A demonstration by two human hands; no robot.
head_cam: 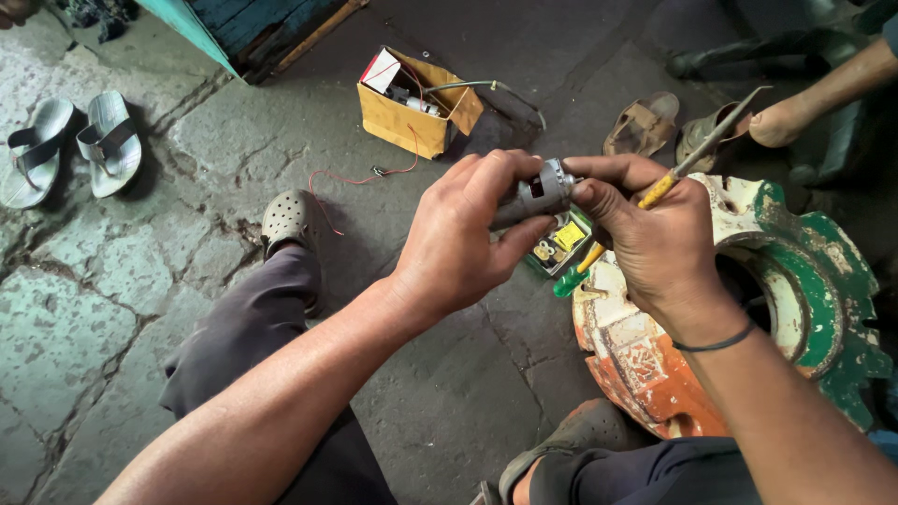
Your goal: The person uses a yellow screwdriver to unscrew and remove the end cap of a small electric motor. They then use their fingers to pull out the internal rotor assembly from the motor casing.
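Two hands, one motor, one screwdriver. One cardboard box upper centre, two flip-flops upper left, two sandals upper right, one painted disc at right.

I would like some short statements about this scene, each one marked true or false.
1. Both hands hold the small grey motor. True: the left hand and the right hand meet on it.
2. The right hand also holds a yellow-handled tool. True.
3. The yellow cardboard box is closed. False: it is open, with parts inside.
4. The pair of grey sandals lies on the person's lap. False: it lies on the stone floor, at the left.
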